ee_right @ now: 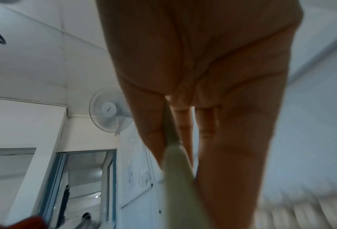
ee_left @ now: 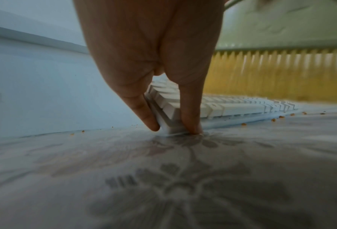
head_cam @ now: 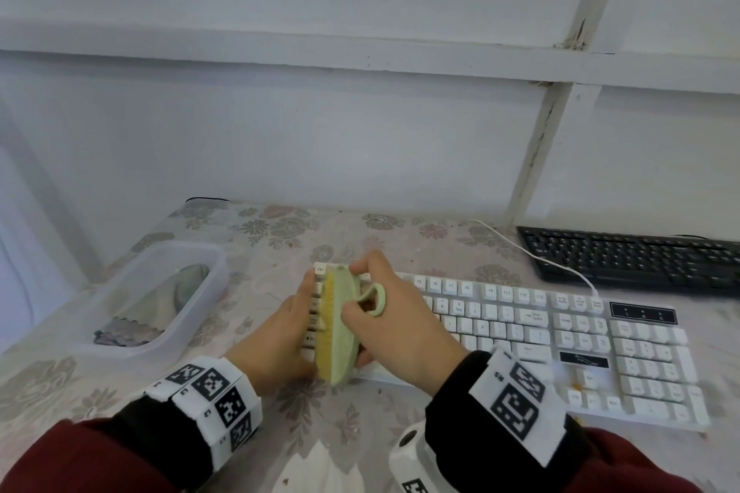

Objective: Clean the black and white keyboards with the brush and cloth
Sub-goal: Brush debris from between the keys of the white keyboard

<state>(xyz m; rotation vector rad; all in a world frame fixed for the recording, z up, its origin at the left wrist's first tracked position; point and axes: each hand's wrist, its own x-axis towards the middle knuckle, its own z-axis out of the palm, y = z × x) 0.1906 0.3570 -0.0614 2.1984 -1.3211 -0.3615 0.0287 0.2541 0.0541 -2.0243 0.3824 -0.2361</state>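
Two keyboards on the desk point(head_cam: 360, 424), floral cover: white keyboard point(head_cam: 520, 328) front-centre, black keyboard point(head_cam: 632, 258) behind it at far right, apart. One white cable point(head_cam: 532, 256) runs between them. One clear plastic tub point(head_cam: 160, 296) at left, well apart from the white keyboard, one greyish cloth point(head_cam: 172, 300) inside. One brush point(head_cam: 340, 324), green back, yellow bristles, loop handle, tilted on edge over the white keyboard's left end, bristles facing left. Right hand point(head_cam: 400, 332) grips the brush, fingers curled round it. Left hand point(ee_left: 153, 62) braces the keyboard's left end: two straight fingers point(ee_left: 190, 111) straddle its near-left corner, tips on the desk. Brush hides most left-end keys in the head view. Several orange crumbs point(ee_left: 273, 119) along the keyboard's front edge; a few more on its right keys.
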